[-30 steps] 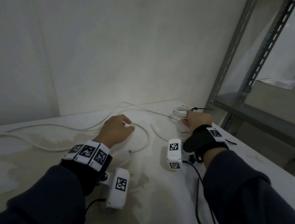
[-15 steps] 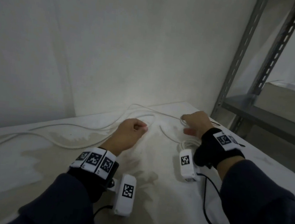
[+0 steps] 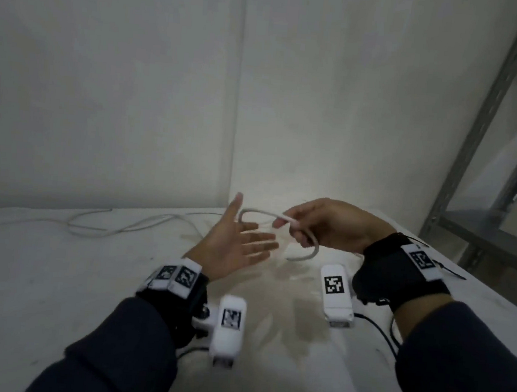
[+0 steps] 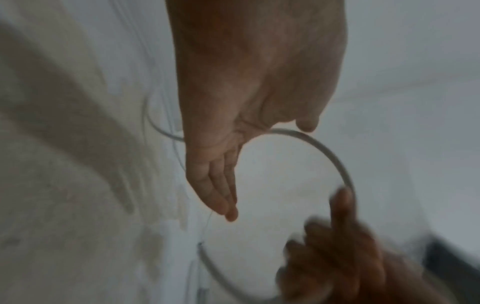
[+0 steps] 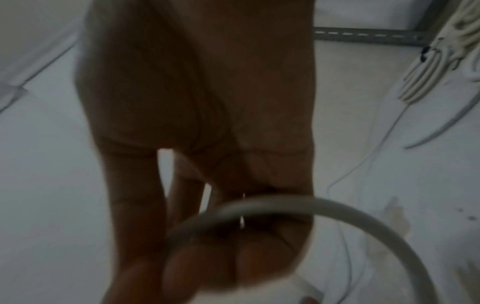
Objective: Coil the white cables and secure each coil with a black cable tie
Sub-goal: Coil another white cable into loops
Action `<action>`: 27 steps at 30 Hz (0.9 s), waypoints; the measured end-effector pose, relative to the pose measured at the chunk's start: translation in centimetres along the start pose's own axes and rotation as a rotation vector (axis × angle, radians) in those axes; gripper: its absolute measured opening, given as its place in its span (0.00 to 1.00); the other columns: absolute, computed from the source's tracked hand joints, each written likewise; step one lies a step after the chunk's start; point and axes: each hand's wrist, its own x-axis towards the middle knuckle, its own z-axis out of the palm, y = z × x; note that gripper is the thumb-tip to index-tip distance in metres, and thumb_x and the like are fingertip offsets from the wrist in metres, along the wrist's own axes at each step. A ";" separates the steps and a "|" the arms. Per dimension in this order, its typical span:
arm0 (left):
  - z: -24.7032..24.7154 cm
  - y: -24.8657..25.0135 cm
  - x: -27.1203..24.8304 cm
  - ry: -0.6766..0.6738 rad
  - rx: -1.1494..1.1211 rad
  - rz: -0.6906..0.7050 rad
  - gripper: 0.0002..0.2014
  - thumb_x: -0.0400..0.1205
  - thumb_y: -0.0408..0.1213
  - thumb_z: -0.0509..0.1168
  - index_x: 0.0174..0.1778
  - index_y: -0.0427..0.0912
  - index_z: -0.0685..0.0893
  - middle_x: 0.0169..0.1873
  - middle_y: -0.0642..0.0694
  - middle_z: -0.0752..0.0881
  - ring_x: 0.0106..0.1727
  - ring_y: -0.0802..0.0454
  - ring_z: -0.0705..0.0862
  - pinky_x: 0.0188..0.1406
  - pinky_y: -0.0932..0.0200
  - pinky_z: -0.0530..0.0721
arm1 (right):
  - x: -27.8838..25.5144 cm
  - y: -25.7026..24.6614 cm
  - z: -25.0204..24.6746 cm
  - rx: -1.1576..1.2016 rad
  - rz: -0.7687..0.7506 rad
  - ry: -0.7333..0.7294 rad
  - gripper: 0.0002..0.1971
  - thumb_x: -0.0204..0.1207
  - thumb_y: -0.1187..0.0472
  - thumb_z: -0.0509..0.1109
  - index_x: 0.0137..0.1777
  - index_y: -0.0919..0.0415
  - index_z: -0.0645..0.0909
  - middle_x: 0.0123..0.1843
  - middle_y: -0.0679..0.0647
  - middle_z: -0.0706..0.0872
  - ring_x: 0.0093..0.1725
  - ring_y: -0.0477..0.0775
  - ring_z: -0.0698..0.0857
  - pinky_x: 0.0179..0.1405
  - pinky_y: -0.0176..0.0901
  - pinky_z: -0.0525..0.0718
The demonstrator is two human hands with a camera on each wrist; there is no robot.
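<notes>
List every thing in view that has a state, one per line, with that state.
left hand: open, fingers straight, palm up, holding nothing.
right hand: pinches the white cable, raised off the table.
white cable: one loop lifted between the hands, the rest trailing loose on the table.
finished coil: bundled, lying on the table, black tie on it.
table: stained, cables on it.

A white table [image 3: 56, 272] fills the near part of the scene, its top marked with faint brownish stains toward the middle; behind it stands a plain pale wall [image 3: 136, 75], with a thin vertical seam running down it near the centre; on the far right rises a grey metal shelving rack [image 3: 488, 122], its slotted uprights leaning across the corner; a grey shelf [image 3: 497, 235] of that rack sits at about table height, just beside the table's right edge.
</notes>
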 end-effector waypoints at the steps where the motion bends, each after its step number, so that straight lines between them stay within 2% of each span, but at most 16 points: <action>1: -0.7 0.7 -1.2 -0.012 -0.194 0.004 0.37 0.78 0.65 0.60 0.61 0.28 0.76 0.56 0.31 0.84 0.55 0.39 0.85 0.54 0.46 0.86 | -0.7 -0.5 1.2 -0.103 0.026 -0.078 0.12 0.78 0.76 0.60 0.53 0.70 0.85 0.28 0.54 0.82 0.28 0.48 0.78 0.30 0.34 0.77; 3: -1.6 2.1 -3.6 -0.012 -0.502 0.049 0.32 0.79 0.54 0.67 0.60 0.24 0.74 0.53 0.30 0.83 0.51 0.39 0.85 0.47 0.46 0.88 | -2.0 -1.5 3.5 -0.360 0.074 -0.138 0.13 0.76 0.77 0.63 0.48 0.65 0.88 0.28 0.53 0.84 0.28 0.46 0.79 0.29 0.31 0.77; 6: -2.9 3.6 -7.1 0.109 -0.735 0.135 0.13 0.80 0.36 0.69 0.51 0.32 0.74 0.48 0.32 0.77 0.42 0.44 0.80 0.41 0.54 0.89 | -4.0 -2.5 6.3 -0.552 0.132 -0.169 0.14 0.71 0.75 0.71 0.40 0.54 0.91 0.32 0.49 0.88 0.35 0.43 0.83 0.38 0.28 0.78; 8: -5.3 4.0 -8.5 0.218 -0.694 0.202 0.08 0.82 0.34 0.66 0.45 0.35 0.74 0.45 0.35 0.74 0.39 0.48 0.77 0.34 0.59 0.87 | -5.3 -2.9 7.7 -0.591 0.151 -0.129 0.13 0.64 0.73 0.74 0.34 0.52 0.92 0.36 0.48 0.90 0.41 0.42 0.86 0.45 0.30 0.79; 10: -8.4 4.2 -9.6 0.338 -0.572 0.279 0.07 0.85 0.35 0.61 0.44 0.35 0.75 0.41 0.40 0.74 0.35 0.52 0.76 0.24 0.64 0.84 | -5.9 -2.9 8.8 -0.653 0.172 -0.026 0.10 0.58 0.68 0.76 0.29 0.51 0.91 0.37 0.47 0.91 0.48 0.47 0.87 0.53 0.36 0.81; 12: -10.8 4.4 -10.8 0.480 -0.408 0.342 0.07 0.86 0.32 0.55 0.42 0.38 0.75 0.33 0.44 0.73 0.24 0.56 0.74 0.16 0.69 0.75 | -5.9 -2.2 9.3 -0.738 0.231 0.105 0.12 0.63 0.68 0.75 0.28 0.48 0.90 0.35 0.44 0.89 0.49 0.49 0.85 0.55 0.42 0.80; 14: -12.5 4.9 -12.4 0.534 -0.175 0.367 0.11 0.86 0.28 0.53 0.38 0.41 0.72 0.28 0.47 0.67 0.12 0.59 0.64 0.12 0.73 0.62 | -5.3 -1.3 10.4 -0.747 0.327 0.202 0.15 0.71 0.70 0.72 0.31 0.50 0.91 0.37 0.46 0.87 0.46 0.49 0.83 0.47 0.40 0.83; 16: -12.9 5.7 -14.3 0.477 0.061 0.402 0.12 0.86 0.27 0.52 0.39 0.43 0.74 0.27 0.47 0.63 0.10 0.60 0.59 0.12 0.73 0.57 | -4.3 -0.3 11.5 -0.668 0.403 0.255 0.14 0.73 0.72 0.69 0.34 0.56 0.91 0.40 0.54 0.86 0.43 0.53 0.87 0.44 0.42 0.87; 18: -12.9 6.5 -16.5 0.363 0.225 0.458 0.09 0.87 0.29 0.54 0.54 0.43 0.80 0.27 0.48 0.65 0.13 0.61 0.60 0.12 0.69 0.57 | -3.0 0.4 13.1 -0.559 0.437 0.263 0.14 0.74 0.76 0.66 0.35 0.63 0.90 0.40 0.62 0.88 0.42 0.58 0.90 0.43 0.44 0.89; 20: -13.2 7.5 -18.4 0.231 0.330 0.530 0.13 0.88 0.31 0.54 0.64 0.42 0.79 0.27 0.48 0.69 0.16 0.62 0.60 0.15 0.69 0.58 | -1.7 0.7 14.9 -0.408 0.418 0.273 0.14 0.75 0.79 0.63 0.39 0.69 0.89 0.40 0.67 0.90 0.41 0.60 0.91 0.40 0.43 0.90; 23: -14.3 8.9 -20.3 0.082 0.404 0.636 0.15 0.89 0.32 0.52 0.65 0.45 0.80 0.29 0.51 0.77 0.19 0.62 0.61 0.18 0.69 0.58 | 0.2 1.2 16.7 -0.028 0.341 0.340 0.11 0.77 0.79 0.58 0.44 0.81 0.84 0.40 0.72 0.89 0.36 0.61 0.91 0.34 0.43 0.91; 25: -15.3 9.5 -20.6 0.128 0.420 0.697 0.15 0.89 0.31 0.52 0.66 0.43 0.80 0.30 0.52 0.80 0.19 0.61 0.63 0.18 0.70 0.61 | 1.4 1.6 17.4 0.170 0.253 0.417 0.10 0.77 0.76 0.59 0.42 0.81 0.81 0.38 0.69 0.88 0.34 0.60 0.89 0.31 0.42 0.90; 27: -16.6 9.7 -20.1 0.279 0.383 0.732 0.16 0.89 0.30 0.52 0.67 0.40 0.80 0.32 0.49 0.81 0.19 0.61 0.64 0.18 0.70 0.62 | 2.7 2.0 18.0 0.278 0.154 0.508 0.06 0.75 0.76 0.65 0.39 0.76 0.81 0.35 0.66 0.86 0.30 0.57 0.87 0.28 0.39 0.88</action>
